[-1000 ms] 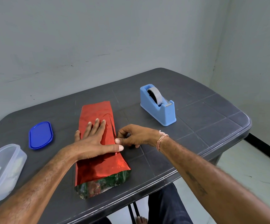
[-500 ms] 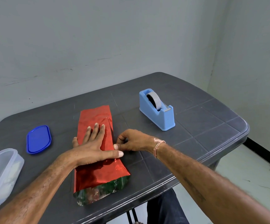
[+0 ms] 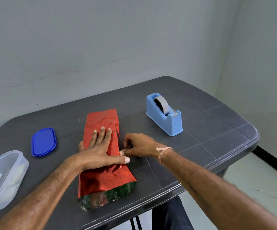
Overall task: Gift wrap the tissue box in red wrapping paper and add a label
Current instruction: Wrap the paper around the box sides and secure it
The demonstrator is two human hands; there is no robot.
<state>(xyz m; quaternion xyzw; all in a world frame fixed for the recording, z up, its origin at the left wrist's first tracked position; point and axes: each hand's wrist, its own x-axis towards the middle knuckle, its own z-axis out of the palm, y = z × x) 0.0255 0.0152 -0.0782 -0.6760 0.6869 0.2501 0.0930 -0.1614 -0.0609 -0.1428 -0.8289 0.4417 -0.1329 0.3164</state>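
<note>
1. The room was bare: a plain grey wall (image 3: 101,47) behind, and pale floor (image 3: 258,180) past the right edge.
2. The dark grey table (image 3: 209,130) had a moulded tile pattern. The work sat near its front middle.
3. The red wrapping paper (image 3: 104,178) lay there as a long sleeve, with the tissue box hidden inside. Over the last second it had barely shifted. The near end still gaped, showing the shiny inner side, and no label could be seen. By my judgement the long seam was only being settled, with both ends and the label still to do.
4. The clear container (image 3: 3,178) stood at the left edge.
5. The blue tape dispenser (image 3: 166,120) stood well apart on the right, untouched.
6. The left hand (image 3: 99,151) stayed spread flat on the paper, pressing it down.
7. The right hand (image 3: 139,145) kept close beside it, fingers curled and thumb tip at the paper's right edge. Whether it pinched paper or tape, I could not tell.
8. The blue lid (image 3: 43,141) lay flat near the container.
</note>
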